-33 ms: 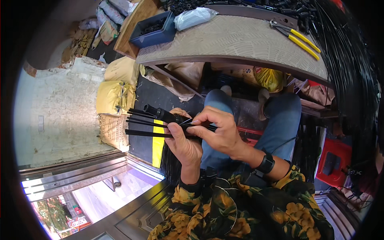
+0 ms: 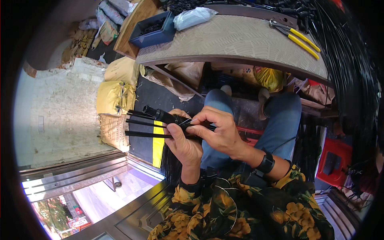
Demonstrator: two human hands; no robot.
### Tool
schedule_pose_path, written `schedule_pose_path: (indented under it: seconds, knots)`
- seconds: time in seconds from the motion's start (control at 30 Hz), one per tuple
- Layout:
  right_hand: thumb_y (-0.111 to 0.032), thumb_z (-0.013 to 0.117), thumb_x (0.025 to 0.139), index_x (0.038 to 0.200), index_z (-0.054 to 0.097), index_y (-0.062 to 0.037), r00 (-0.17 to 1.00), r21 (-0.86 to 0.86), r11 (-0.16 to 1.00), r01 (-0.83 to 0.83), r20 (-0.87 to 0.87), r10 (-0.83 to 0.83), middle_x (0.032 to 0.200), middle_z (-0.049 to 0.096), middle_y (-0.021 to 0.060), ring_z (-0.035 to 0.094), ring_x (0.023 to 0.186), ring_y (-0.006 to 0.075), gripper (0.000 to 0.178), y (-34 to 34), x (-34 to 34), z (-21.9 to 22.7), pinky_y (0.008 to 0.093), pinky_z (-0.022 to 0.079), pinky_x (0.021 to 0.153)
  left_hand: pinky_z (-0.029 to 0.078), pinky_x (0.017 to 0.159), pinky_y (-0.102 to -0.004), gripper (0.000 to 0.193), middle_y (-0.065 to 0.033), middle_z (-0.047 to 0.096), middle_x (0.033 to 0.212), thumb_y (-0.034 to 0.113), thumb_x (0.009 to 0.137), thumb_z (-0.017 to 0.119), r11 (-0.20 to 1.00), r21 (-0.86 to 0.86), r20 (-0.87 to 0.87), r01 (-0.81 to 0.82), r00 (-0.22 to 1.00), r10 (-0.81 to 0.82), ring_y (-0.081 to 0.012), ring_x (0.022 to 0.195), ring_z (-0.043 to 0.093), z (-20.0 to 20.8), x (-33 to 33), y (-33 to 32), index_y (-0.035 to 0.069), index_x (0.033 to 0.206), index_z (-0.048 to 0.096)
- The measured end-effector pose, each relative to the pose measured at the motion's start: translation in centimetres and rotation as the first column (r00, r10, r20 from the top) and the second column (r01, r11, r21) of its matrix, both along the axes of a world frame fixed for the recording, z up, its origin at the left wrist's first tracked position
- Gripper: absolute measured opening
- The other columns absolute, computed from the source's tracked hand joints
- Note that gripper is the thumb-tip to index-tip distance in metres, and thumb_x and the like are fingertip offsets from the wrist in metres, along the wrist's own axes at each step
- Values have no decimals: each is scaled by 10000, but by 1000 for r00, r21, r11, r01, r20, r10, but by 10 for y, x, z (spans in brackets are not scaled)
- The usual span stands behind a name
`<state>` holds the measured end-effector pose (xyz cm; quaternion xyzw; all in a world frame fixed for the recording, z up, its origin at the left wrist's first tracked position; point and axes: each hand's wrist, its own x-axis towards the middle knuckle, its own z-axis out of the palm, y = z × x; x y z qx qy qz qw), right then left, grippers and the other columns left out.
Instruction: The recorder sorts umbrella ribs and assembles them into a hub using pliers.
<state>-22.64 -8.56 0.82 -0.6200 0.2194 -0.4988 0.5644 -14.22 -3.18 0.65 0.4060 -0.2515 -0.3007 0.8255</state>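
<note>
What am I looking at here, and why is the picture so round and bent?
A wide fisheye camera on the person's head looks down, so straight edges curve. No machine here: just two bare hands. The left hand grips a bundle of thin black rods with a black tube on top. The right hand pinches something thin at the bundle; I cannot tell what. Beyond the knees stands a workbench with yellow-handled pliers, a blue tray and a clear bag.

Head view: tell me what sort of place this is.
Probably a small street-side workshop: a worn workbench with yellow-handled pliers, a blue bin of small black parts, and stuffed sacks on the floor beside an open doorway.
</note>
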Motion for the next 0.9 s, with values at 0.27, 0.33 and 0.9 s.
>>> schedule_pose_path:
  seconds: [0.27, 0.33, 0.9]
  knots:
    - [-122, 684, 729, 765, 629, 3, 981, 164, 967, -193, 38, 189, 669, 606, 95, 589, 589, 185, 142, -9, -10, 2, 267, 432, 527, 408, 734, -278, 434, -62, 449, 857, 432, 887, 479, 999, -10, 177, -50, 983, 51, -139, 786, 454, 5, -10, -7, 5, 965, 461]
    - [-120, 687, 727, 756, 626, 1, 983, 143, 973, -181, 23, 180, 652, 602, 91, 584, 576, 178, 138, -9, -12, 3, 265, 433, 527, 393, 725, -282, 484, -67, 435, 855, 479, 885, 451, 999, 19, 227, -39, 973, 34, -147, 772, 440, 8, -11, -7, 4, 979, 449]
    - [-56, 749, 688, 816, 477, -45, 857, 441, 758, -481, 421, 299, 875, 520, 16, 506, 770, 73, 300, -2, -4, -14, 210, 430, 677, 353, 701, -281, 478, -48, 358, 796, 526, 869, 435, 999, -27, 396, 31, 918, -18, -146, 723, 381, 9, -13, -4, 50, 862, 395]
